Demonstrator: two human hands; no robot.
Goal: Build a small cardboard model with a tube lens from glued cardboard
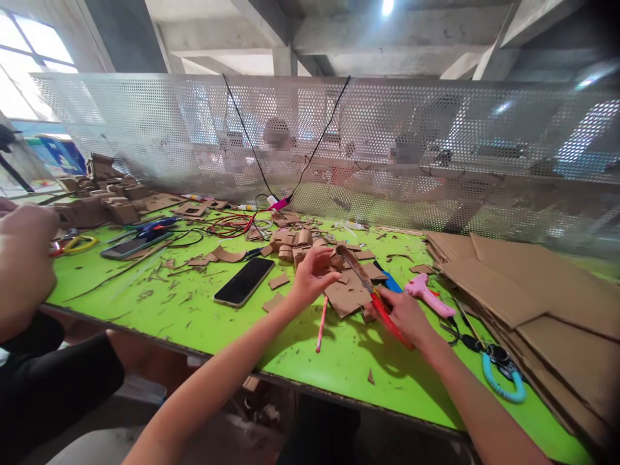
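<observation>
My right hand (407,316) is wrapped round the red handles of a pair of scissors (385,316). Their blades point up and to the left, and a curved strip of cardboard (349,257) appears at or behind the blade tips; I cannot tell if they touch it. Left of the blades is my left hand (312,279), fingers apart and thumb stretched out, with nothing seen in it. Flat cardboard pieces (346,297) lie under the scissors, and small rolled cardboard parts (303,239) are heaped behind my left hand. A pink pencil (322,325) rests between my hands.
A black phone (245,281) lies left of my left forearm. On the right are a pink glue gun (430,294), a turquoise coiled cord (501,381) and stacked cardboard sheets (527,290). Another person's arm (26,258) is at far left. A perforated metal screen (310,148) stands behind the green table (194,323).
</observation>
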